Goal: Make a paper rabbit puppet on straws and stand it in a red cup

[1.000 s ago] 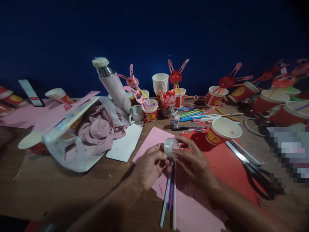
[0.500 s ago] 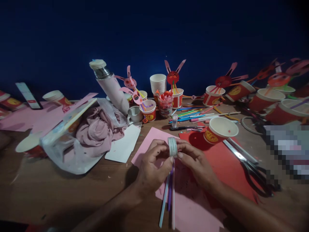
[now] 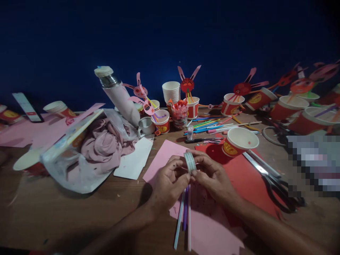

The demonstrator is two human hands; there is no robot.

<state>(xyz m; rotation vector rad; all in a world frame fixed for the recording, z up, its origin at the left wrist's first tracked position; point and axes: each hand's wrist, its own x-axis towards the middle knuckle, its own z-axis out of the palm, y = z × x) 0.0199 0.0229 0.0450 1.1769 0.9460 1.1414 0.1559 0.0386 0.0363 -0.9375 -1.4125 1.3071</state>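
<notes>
Got a tape roll (image 3: 190, 163) pinched between fingertips and thumbs, from one side with the left hand (image 3: 166, 184) and from the other with the right hand (image 3: 216, 179). Holding it up on edge with the fingers curled in close, thumbs near each other at its lower edge. Can't tell whether a loose end of tape is lifted.

Just below the fingers, looking at thin sticks (image 3: 180, 219), pale ones plus a purple one, with upper ends tucked out of sight under the hands. Can't tell if touching those. Also got pink paper (image 3: 163, 156) under the fingers and red paper (image 3: 244, 184) off to their right, both flat on the desk (image 3: 106, 219). Further right of the fingers, can spot open scissors (image 3: 261, 170) and, a bit nearer, a paper cup (image 3: 230, 148) tilted on its base.

Past the fingers, seeing a black pen (image 3: 204, 140), a messy pile of coloured sticks (image 3: 205, 127), a clear tub (image 3: 180, 118) of red scraps, a cup stack (image 3: 171, 92) and a bunch of rabbit-eared figures (image 3: 187, 85) standing in cups. Left of the fingers, got a white sheet (image 3: 132, 164), then a plastic bag (image 3: 77, 179) with pinkish cloth (image 3: 102, 147), with a metal mug (image 3: 146, 126) and a leaning flask (image 3: 120, 101) farther out.
</notes>
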